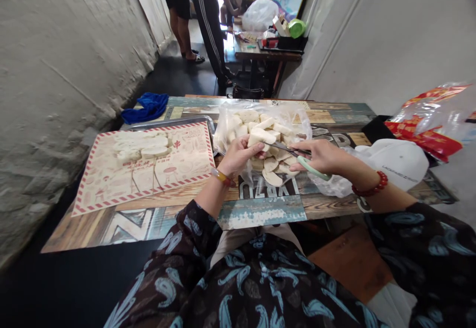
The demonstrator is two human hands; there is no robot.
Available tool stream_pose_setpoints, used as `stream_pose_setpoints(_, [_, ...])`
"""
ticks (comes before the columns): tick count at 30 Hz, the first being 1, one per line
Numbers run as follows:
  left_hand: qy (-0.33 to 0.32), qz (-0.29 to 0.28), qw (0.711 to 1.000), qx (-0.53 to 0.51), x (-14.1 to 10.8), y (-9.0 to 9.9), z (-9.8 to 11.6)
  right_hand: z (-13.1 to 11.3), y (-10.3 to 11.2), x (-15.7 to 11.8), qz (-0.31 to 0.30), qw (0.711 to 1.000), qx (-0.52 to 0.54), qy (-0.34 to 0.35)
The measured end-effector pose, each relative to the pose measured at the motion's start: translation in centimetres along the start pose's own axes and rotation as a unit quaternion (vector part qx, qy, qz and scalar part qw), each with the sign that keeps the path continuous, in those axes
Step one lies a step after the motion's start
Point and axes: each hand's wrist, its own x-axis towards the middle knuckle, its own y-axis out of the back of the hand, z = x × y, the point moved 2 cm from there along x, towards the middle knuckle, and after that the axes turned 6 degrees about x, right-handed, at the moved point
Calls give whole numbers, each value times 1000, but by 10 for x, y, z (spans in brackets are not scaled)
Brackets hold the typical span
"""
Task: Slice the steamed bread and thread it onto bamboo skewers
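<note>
My left hand [240, 158] is closed on a pale, cream-coloured food piece [261, 137]. In my right hand [322, 158] are scissors [312, 167] with a light green handle, their blades reaching left to the held piece. Below and behind both hands, an open clear plastic bag [302, 120] holds several similar pale pieces. Some thin rounded slices [272, 178] lie at its near edge. Left of the bag, more pale pieces [154, 150] rest on a printed paper sheet [189, 162] with a red striped border. Thin sticks poke out from under them toward me.
A metal tray edge [186, 120] shows behind the paper on the wooden table [260, 214]. Blue cloth [147, 107] lies back left, a white cap [396, 162] and red packaging [427, 137] at right. Two people stand beyond, near another table [267, 55].
</note>
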Motion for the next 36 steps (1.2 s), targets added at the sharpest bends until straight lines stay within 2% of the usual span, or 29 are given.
stream_pose_setpoints(10, [2,21,999,-25,1,0,-1,-1,0,-4,38,998,-32,28])
stream_pose_setpoints(20, [8,24,999,-41,1,-2,-1,-14,1,-6,-25,999,-18,-30])
stream_pose_setpoints(30, [12,15,998,-53,2,-5,0,-20,6,-9,-51,997,-55,19])
stream_pose_setpoints(36, [4,12,999,-51,3,-3,-1,-20,6,-9,-62,996,-57,-29])
